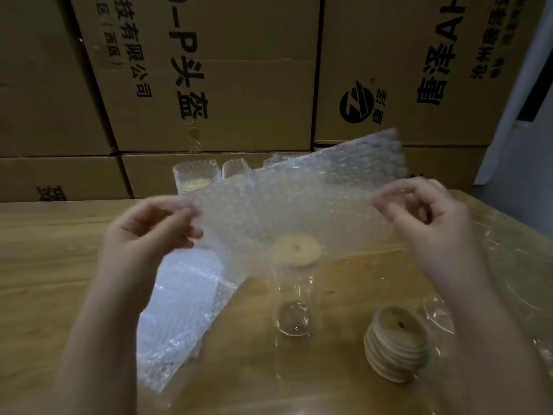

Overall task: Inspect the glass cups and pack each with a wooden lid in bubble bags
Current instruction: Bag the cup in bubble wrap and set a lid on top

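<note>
I hold one clear, flat bubble-wrap bag (pixel 287 205) up above the wooden desk (pixel 45 250). My left hand (pixel 149 232) pinches its left edge between thumb and curled fingers, and my right hand (pixel 425 211) pinches its right edge the same way. Both hands are blurred, so I cannot make out the fingertips exactly.

Through the bag I see, hazily, one round pale wooden lid (pixel 296 250) sitting on one tall clear glass cup (pixel 294 310), which stands upright on the desk. Only the cup's lower part shows plainly below the bag. My right forearm cuts off a second clear glass (pixel 437 316), and only its curved edge shows.

Near it stands one stack of round wooden lids with centre holes (pixel 395 345); its layers are too blurred to count. One pile of spare bubble bags (pixel 179 310) lies under my left hand.

At the back, two bubble-wrapped cups (pixel 194 175) stand side by side, and a third wrapped one (pixel 275 160) is mostly hidden behind the held bag. Brown printed cardboard boxes (pixel 209 70) fill the background.
</note>
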